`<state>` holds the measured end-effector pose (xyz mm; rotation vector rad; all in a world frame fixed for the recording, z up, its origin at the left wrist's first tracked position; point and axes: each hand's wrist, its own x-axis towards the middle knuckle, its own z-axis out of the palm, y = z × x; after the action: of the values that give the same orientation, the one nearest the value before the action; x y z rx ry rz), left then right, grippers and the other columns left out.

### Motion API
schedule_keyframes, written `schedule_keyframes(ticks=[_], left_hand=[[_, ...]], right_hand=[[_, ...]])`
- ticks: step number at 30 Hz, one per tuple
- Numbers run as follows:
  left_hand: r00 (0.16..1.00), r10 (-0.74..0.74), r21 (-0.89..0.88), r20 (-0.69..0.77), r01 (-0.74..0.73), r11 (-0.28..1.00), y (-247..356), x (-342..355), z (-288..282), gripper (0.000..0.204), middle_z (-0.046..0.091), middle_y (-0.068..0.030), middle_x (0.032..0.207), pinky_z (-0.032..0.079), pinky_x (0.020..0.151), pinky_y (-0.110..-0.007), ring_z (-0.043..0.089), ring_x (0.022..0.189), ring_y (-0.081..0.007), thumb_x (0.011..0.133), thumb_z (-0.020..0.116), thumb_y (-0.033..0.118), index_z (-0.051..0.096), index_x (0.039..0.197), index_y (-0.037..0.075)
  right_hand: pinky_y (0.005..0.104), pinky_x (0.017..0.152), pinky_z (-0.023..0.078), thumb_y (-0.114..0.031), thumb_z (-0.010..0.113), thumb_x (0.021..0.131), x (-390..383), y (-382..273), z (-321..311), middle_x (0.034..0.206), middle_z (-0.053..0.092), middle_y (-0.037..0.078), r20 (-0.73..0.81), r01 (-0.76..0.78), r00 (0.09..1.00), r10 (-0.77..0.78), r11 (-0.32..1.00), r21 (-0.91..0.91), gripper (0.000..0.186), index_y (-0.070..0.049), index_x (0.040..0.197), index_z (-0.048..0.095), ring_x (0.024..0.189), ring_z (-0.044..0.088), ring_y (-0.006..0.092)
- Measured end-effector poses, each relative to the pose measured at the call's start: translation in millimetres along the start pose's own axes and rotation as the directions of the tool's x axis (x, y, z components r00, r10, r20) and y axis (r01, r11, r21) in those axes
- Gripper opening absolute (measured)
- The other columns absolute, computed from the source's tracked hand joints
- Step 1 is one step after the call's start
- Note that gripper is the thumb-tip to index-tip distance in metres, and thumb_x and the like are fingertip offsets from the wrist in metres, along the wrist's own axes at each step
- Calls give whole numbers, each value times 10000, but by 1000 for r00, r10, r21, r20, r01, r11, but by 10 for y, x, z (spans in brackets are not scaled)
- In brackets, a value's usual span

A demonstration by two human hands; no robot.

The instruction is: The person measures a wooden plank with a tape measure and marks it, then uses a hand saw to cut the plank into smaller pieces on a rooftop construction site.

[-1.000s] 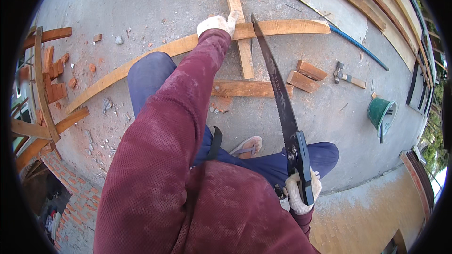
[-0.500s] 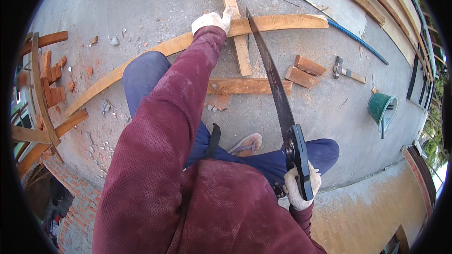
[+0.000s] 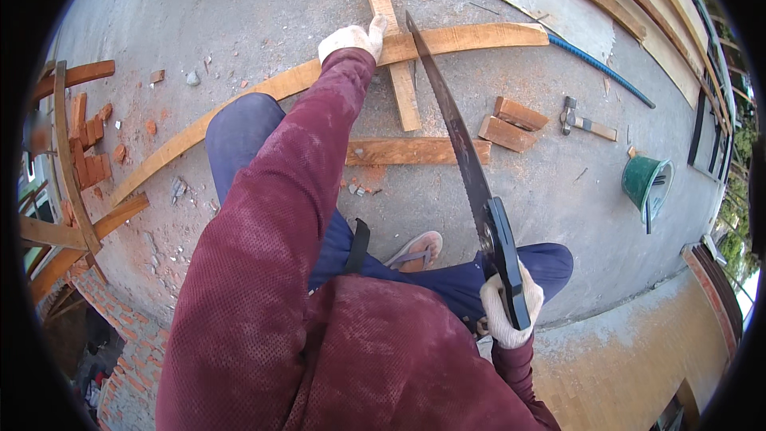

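My left hand [image 3: 351, 40], in a white work glove, is closed on the long wooden plank [image 3: 471, 37] beside the place where it crosses a short wooden block [image 3: 404, 96]. The plank rests over that block and runs to the lower left past my raised knee. My gloved right hand [image 3: 513, 303] grips the black handle of a hand saw [image 3: 455, 124]. The saw's dark blade points away from me, its tip lying across the plank just right of the block. Whether the teeth touch the wood I cannot tell.
Another timber piece [image 3: 415, 151] lies nearer me, with two short offcuts [image 3: 515, 124] and a hammer [image 3: 586, 120] to its right. A green bucket [image 3: 645, 182] stands farther right. A blue ribbed bar [image 3: 602, 70] extends beyond the plank's end. Broken bricks [image 3: 89, 144] and boards are at left.
The saw and my right hand have moved slightly up and away from me. My left hand stays on the plank; the view has shifted a little.
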<state>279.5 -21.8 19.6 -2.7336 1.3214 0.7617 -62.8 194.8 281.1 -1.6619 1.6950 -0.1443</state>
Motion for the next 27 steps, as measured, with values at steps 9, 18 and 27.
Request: schedule_keyframes(ticks=[9, 18, 27], left_hand=[[997, 67, 26, 36, -68, 997, 197, 20, -78, 911, 770, -191, 1070, 531, 935, -478, 727, 1074, -360, 1007, 195, 753, 799, 1106, 79], [999, 19, -12, 48, -18, 1000, 70, -6, -53, 899, 780, -172, 1027, 542, 909, -467, 740, 1025, -358, 1007, 208, 752, 811, 1067, 88], [992, 31, -22, 119, -29, 999, 27, -122, -72, 903, 764, -208, 1082, 536, 936, -461, 730, 1072, -345, 1018, 196, 734, 796, 1109, 66]], right_hand=[[302, 686, 575, -32, 716, 863, 1641, 435, 1157, 930, 761, 115, -313, 494, 850, -425, 848, 190, 447, 30, 1302, 655, 763, 748, 204], [292, 734, 586, 28, 618, 863, -70, 6, -51, 1064, 772, 164, 62, -140, 988, 141, 990, -23, 497, 29, 1360, 635, 827, 772, 211], [309, 633, 524, -60, 722, 880, 999, 159, 665, 748, 692, 90, -111, 301, 954, -280, 886, 351, 245, 15, 1112, 701, 665, 655, 126]])
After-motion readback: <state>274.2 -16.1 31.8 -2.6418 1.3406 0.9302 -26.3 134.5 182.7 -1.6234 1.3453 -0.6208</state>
